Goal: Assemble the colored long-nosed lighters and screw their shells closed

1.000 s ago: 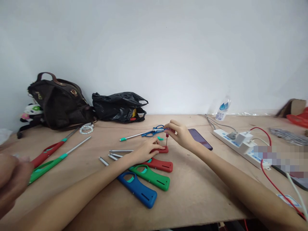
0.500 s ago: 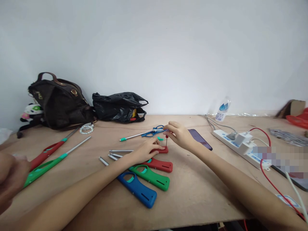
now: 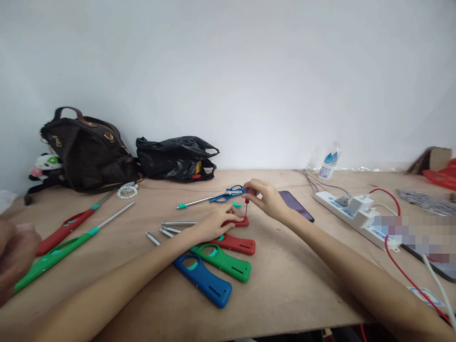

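My right hand [image 3: 265, 197] pinches the red handle of a small screwdriver [image 3: 246, 209]. It stands upright, its tip touching the end of a red gas lighter [image 3: 242, 222]. My left hand [image 3: 219, 221] holds that lighter down against the table, hiding its middle. In front of it a second red lighter [image 3: 237, 243], a green lighter [image 3: 228, 264] and a blue lighter [image 3: 204, 281] lie fanned out. Behind my hands lies an opened blue lighter [image 3: 231, 193] with its insides showing, beside a small green piece [image 3: 236, 205].
Another person's hand [image 3: 19, 251] is at the left edge, near a red lighter [image 3: 66, 232] and a green lighter [image 3: 53, 256]. A backpack [image 3: 89, 152] and black plastic bag [image 3: 174, 159] stand behind. A phone [image 3: 295, 205] and power strip [image 3: 351, 216] lie right.
The other person's hand has drawn back a little toward the left edge, showing more of the lighters there. My hands stay almost in place, the screwdriver still upright on the red lighter.
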Tool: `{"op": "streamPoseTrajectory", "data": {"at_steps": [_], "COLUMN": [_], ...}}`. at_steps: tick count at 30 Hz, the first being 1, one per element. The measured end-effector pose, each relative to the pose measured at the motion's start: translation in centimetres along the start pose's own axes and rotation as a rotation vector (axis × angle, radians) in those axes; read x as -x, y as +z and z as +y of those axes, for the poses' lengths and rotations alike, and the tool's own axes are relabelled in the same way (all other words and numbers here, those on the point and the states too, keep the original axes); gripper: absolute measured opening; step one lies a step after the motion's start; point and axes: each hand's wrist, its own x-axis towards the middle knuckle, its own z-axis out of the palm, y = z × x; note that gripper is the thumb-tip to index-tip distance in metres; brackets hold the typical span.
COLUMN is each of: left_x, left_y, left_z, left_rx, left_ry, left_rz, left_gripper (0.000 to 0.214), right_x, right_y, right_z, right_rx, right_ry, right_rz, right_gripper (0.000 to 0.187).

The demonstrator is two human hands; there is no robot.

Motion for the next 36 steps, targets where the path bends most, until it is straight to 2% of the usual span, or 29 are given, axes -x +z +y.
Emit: {"op": "streamPoseTrajectory", "data": {"at_steps": [4,9,14,18,22,25,29,33,36], "left_x": [0.1,0.1,0.1,0.0,-0.1,-0.1,-0.1,-0.1,-0.1], "left_y": [0.0,0.0,-0.1,-0.3,-0.5,-0.6,-0.5,-0.5,-0.5], "left_z": [0.0,0.0,0.2,0.3,0.4,0.3,0.2,0.2,0.1], "left_rx": [-0.007,-0.018,-0.017,0.003,0.012,0.021,0.039,0.032,0.029], "left_ry": [0.007,-0.002,-0.008,-0.006,-0.011,-0.020,-0.030,-0.033,-0.032], "left_rz": [0.008,0.006,0.003,0.012,-0.005,-0.022,-0.031,-0.025,-0.020], "left_gripper": [0.027,0.026,0.025,0.025,0.026,0.027,0.028,0.027,0.026], "right_x": [0.0,-0.2,-0.1,0.0,-0.1,-0.3,-0.4,-0.2,-0.1], "right_y": [-0.5,-0.5,0.2,0.4,0.1,-0.2,-0.1,0.5,0.8], "right_z": [-0.4,-0.5,-0.6,-0.9,-0.8,-0.4,-0.1,-0.3,-0.7], "right_rx": [-0.066,-0.226,-0.089,-0.032,-0.203,-0.314,-0.261,-0.211,-0.169], "right_ry": [-0.009,0.089,0.024,-0.002,0.042,0.120,0.160,0.124,0.064], "right_rz": [-0.053,-0.064,0.010,0.045,-0.029,-0.062,0.000,0.052,0.070], "right_gripper": [0.019,0.018,0.010,0.011,0.019,0.017,0.004,0.011,0.008]}}
